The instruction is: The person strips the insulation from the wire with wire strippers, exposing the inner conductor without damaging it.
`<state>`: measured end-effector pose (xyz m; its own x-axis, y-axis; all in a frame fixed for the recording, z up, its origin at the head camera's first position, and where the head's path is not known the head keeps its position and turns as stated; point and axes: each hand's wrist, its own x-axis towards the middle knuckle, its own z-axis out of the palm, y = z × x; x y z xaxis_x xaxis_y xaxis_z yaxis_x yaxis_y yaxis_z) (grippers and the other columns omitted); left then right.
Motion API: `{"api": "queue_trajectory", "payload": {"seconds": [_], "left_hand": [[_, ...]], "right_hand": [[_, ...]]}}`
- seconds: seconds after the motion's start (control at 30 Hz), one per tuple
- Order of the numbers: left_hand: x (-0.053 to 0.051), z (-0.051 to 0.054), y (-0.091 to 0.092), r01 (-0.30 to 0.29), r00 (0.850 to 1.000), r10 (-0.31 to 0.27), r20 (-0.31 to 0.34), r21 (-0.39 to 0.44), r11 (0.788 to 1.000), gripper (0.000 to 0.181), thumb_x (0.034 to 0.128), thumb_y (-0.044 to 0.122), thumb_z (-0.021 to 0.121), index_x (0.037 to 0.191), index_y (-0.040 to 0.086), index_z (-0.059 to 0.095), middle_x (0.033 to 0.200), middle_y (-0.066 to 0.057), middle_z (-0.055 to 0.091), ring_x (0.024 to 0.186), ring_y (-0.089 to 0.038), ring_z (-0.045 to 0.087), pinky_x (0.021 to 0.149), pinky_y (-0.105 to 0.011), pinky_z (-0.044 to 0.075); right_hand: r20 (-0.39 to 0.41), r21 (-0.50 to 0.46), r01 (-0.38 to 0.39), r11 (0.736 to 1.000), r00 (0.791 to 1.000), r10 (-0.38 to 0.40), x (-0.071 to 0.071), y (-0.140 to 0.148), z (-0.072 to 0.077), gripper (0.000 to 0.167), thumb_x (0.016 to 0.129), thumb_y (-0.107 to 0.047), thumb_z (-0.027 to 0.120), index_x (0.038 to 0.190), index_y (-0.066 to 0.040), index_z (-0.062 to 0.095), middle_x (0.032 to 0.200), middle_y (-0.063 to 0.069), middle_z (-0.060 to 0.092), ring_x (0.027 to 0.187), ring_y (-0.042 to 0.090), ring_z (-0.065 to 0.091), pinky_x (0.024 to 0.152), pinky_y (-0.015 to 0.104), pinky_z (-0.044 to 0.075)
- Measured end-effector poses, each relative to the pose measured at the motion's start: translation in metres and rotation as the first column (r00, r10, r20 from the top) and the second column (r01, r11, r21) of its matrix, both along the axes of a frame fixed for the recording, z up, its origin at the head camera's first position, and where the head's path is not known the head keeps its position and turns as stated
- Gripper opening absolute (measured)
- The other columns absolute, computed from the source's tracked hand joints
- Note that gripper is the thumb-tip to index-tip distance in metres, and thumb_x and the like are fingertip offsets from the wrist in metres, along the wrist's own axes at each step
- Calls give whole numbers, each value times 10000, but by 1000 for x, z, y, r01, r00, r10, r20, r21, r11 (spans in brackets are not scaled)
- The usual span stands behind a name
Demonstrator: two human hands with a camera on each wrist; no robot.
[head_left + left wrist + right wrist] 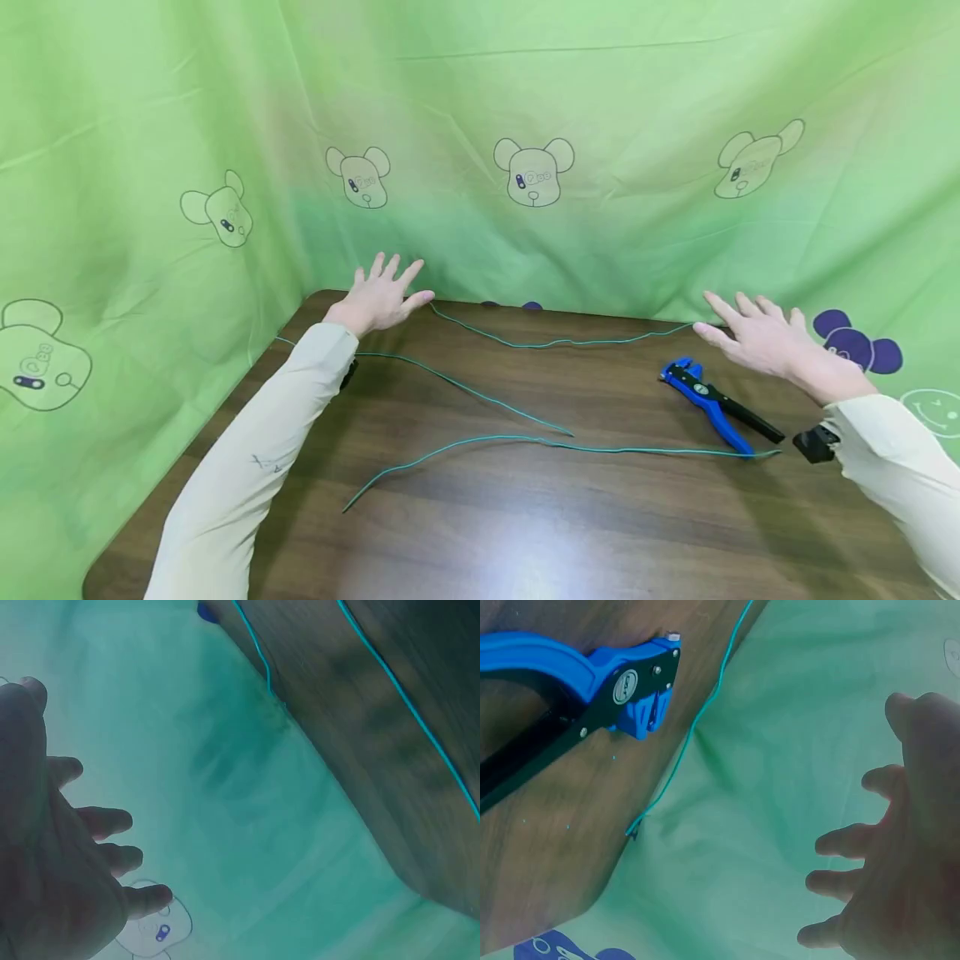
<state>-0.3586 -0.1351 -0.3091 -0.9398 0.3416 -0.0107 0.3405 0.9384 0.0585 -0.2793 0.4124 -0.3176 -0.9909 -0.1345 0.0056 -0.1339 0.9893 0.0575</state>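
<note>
Fingers spread, my left hand [377, 300] hovers over the far left part of the table and holds nothing. My right hand [765, 337], also spread and empty, is raised above the far right part, beyond a blue and black wire stripper [701, 392] lying on the wood. Three teal wires lie on the table: one along the back edge [555, 342], a middle wire [465, 387] running under the left forearm, and a front wire [525, 438] whose right end meets the stripper's blue handle. In the right wrist view, the stripper's head [641, 690] is near the back wire [694, 727].
A green curtain [450, 100] with bear-head drawings hangs behind and to the left of the brown wooden table [480, 517]. The table's left edge slants toward the front. A black wrist device [816, 443] sits at the right cuff.
</note>
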Motion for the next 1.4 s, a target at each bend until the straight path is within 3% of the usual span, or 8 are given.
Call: {"api": "queue_trajectory", "payload": {"seconds": [0.27, 0.37, 0.5, 0.77, 1.03, 1.17, 1.27, 1.4], "left_hand": [[4, -12, 22, 37, 999, -38, 25, 46, 998, 751, 976, 693, 175, 1586, 271, 62, 1635, -207, 99, 1515, -421, 8, 1174, -662, 103], [7, -18, 40, 88, 996, -85, -33, 82, 993, 729, 987, 672, 211, 1576, 245, 156, 1608, -190, 220, 1505, -403, 131, 1164, -636, 195], [12, -24, 72, 162, 984, -150, -100, 119, 980, 680, 1003, 637, 247, 1549, 230, 255, 1551, -144, 347, 1466, -353, 262, 1138, -578, 289], [30, -29, 112, 232, 971, -222, -85, 132, 964, 648, 1011, 620, 261, 1535, 240, 282, 1513, -119, 409, 1423, -321, 358, 1121, -526, 341], [51, -35, 137, 355, 929, -332, -163, 141, 924, 560, 1027, 534, 366, 1453, 176, 429, 1372, -93, 558, 1285, -303, 514, 1045, -468, 438], [61, -41, 150, 383, 919, -361, -159, 137, 913, 536, 1028, 521, 379, 1432, 177, 453, 1342, -64, 572, 1241, -285, 540, 1017, -436, 459], [68, -45, 162, 414, 906, -393, -160, 134, 900, 515, 1031, 506, 388, 1421, 180, 468, 1323, -52, 582, 1213, -273, 562, 1006, -403, 471], [75, -53, 181, 475, 874, -447, -189, 145, 868, 458, 1039, 449, 416, 1380, 160, 517, 1281, -46, 611, 1164, -242, 606, 974, -353, 501]], "right_hand": [[-15, -14, -19, 1000, 1000, 18, 4, -6, -9, 766, 1002, -631, 269, 1579, -152, 116, 1476, 405, 257, 1300, 635, 256, 929, 787, 259], [-45, -126, -87, 988, 996, 82, 5, -9, -14, 735, 1026, -531, 360, 1556, -53, 182, 1461, 413, 295, 1291, 635, 294, 965, 763, 286], [-61, -289, -159, 944, 987, 147, 5, -14, -23, 718, 1030, -419, 452, 1521, 48, 217, 1474, 401, 303, 1308, 618, 300, 1020, 716, 283], [6, -364, -58, 929, 998, 65, 15, -10, -38, 779, 1026, -490, 408, 1535, 39, 147, 1464, 421, 283, 1273, 637, 306, 983, 727, 290], [19, -419, -24, 908, 999, 35, 31, 2, -46, 708, 1025, -454, 435, 1511, 20, 234, 1373, 410, 424, 1214, 600, 435, 906, 678, 399], [43, -444, -20, 896, 998, 43, 36, 9, -51, 698, 1027, -438, 445, 1509, 22, 236, 1322, 383, 505, 1195, 556, 493, 880, 633, 443], [71, -431, -4, 903, 997, 38, 39, 14, -57, 736, 1014, -468, 462, 1502, 34, 237, 1319, 389, 503, 1190, 553, 502, 870, 621, 453], [99, -378, 11, 926, 995, 28, 42, 23, -66, 785, 988, -488, 507, 1473, 75, 253, 1301, 444, 465, 1164, 589, 493, 837, 630, 458]]}}
